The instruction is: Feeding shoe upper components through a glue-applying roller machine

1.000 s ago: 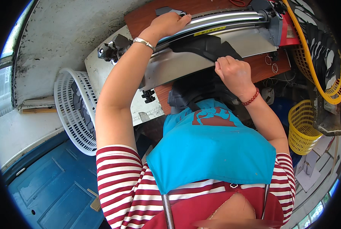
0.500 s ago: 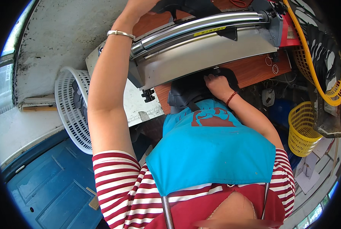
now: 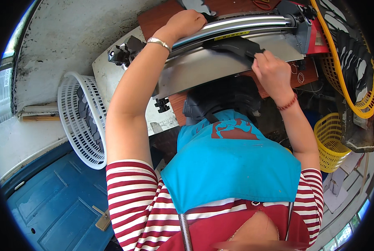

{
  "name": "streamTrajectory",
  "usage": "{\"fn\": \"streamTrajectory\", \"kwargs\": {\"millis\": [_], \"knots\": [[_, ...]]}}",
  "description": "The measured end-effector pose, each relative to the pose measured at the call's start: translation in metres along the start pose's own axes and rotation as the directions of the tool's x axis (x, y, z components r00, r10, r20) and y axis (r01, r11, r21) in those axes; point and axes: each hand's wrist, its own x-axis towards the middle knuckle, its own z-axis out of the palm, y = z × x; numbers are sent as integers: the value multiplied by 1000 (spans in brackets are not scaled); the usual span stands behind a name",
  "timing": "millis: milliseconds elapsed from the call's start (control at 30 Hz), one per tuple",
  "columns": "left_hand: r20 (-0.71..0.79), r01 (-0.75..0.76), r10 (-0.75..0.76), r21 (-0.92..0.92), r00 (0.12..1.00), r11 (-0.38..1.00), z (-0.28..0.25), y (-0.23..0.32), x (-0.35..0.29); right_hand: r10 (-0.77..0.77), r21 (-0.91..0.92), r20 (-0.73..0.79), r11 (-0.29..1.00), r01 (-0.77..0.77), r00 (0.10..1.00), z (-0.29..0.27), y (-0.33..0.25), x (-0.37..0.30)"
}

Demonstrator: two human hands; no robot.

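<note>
My right hand (image 3: 272, 77) pinches the right end of a black, curved flat piece (image 3: 236, 46). The piece lies over the metal plate (image 3: 183, 75) of a roller machine, its upper edge close below the shiny roller (image 3: 233, 26). My left hand (image 3: 187, 24) is closed, fingers curled, at the roller's far left side; whatever it may hold is hidden. Just beyond it lies a grey and black flat piece (image 3: 198, 6). A heap of black pieces (image 3: 220, 98) rests on my lap, against my blue apron (image 3: 233, 167).
On the left stands a white basket (image 3: 70, 121) with dark pieces inside. An orange-yellow basket (image 3: 358, 106) of black and white pieces is at the upper right, a yellow basket (image 3: 330, 144) below it. Red-handled scissors (image 3: 262, 4) lie on the brown tabletop (image 3: 157, 19).
My right hand has risen from the lap heap to the plate and now grips the black piece there. My left hand has moved right and nearer, away from the dark material beyond the roller.
</note>
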Motion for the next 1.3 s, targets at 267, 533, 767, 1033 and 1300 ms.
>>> {"fn": "streamTrajectory", "kwargs": {"millis": [267, 533, 767, 1033, 1300], "knots": [[-204, -13, -10, -111, 979, 994, -12, 2, 12, -176, 365, 164, 925, 106, 971, 98, -69, -72], [-214, 114, -313, -629, 925, 769, -59, 38, 2, -248, 260, 360, 952, 159, 900, 149, -78, -85], [-602, -176, -36, -289, 798, 941, -71, 10, -17, -24, 369, 41, 929, 7, 999, -30, -33, -61], [40, 109, -106, -81, 994, 991, 2, -5, 4, 22, 162, -58, 987, -13, 998, 16, -9, -4], [-238, -9, -62, -287, 969, 958, -11, -12, 11, -276, 463, 319, 880, 105, 907, 109, -66, -86]]}}
